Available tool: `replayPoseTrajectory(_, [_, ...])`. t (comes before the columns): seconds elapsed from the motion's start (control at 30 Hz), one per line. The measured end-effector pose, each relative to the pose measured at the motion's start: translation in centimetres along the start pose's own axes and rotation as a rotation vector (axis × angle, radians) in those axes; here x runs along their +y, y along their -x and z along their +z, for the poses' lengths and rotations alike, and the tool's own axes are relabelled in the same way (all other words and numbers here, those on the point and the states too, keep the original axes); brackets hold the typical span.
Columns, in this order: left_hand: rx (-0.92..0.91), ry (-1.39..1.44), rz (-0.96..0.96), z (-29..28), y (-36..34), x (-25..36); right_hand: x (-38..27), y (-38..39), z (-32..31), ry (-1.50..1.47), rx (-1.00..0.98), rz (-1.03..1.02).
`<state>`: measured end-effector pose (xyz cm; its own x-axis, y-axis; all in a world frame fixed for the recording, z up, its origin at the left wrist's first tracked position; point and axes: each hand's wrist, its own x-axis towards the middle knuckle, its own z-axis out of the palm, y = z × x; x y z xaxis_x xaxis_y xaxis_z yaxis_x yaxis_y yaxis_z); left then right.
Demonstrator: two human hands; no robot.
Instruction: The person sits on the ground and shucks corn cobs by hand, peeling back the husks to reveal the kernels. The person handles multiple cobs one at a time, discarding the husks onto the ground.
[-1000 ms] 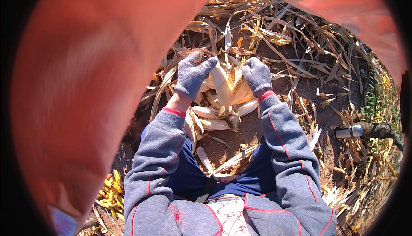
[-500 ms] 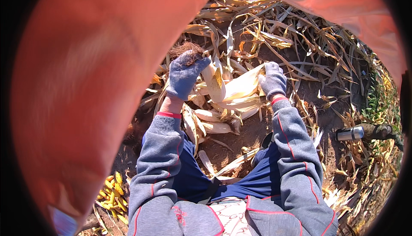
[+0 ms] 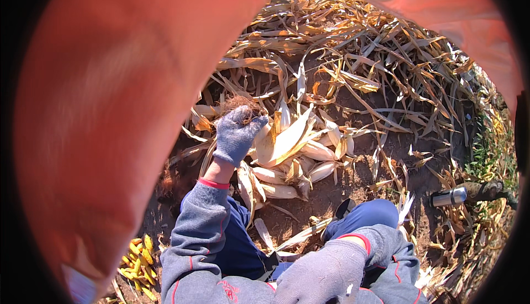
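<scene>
My left hand (image 3: 240,130), in a grey knit glove, is closed round the silky, brown tip of a corn ear (image 3: 264,141) whose pale husk is partly peeled open and spread to the right. Beneath it lies a heap of husked-over pale ears (image 3: 279,191) on the dirt. My right hand (image 3: 314,273), also gloved, is close to my body at the bottom of the view, back upward; its fingers are not clear, so I cannot tell what, if anything, it holds.
Dry stalks and leaves (image 3: 381,61) cover the ground ahead. Yellow cobs (image 3: 138,265) are piled at lower left. A silver cylinder (image 3: 448,197) lies beside a dark branch (image 3: 486,192) at right, near green weeds (image 3: 480,160). An orange sheet (image 3: 99,110) frames the view.
My right hand has left the husk and come down toward my body. The husk it pulled hangs open. The scene, with my left hand and the ear, sits lower in the picture.
</scene>
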<state>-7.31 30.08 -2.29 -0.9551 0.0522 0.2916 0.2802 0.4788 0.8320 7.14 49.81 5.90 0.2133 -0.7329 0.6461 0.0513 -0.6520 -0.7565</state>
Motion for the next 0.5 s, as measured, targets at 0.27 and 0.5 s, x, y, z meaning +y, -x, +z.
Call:
replayPoseTrajectory(0.27, [0.009,0.2,-0.04,0.0,0.6,0.7,2.7,0.3,2.5,0.051,0.087,-0.099])
replayPoseTrajectory(0.5, [0.023,0.136,-0.008,-0.3,0.9,1.3,-1.8,1.7,0.0,0.435,0.114,0.077])
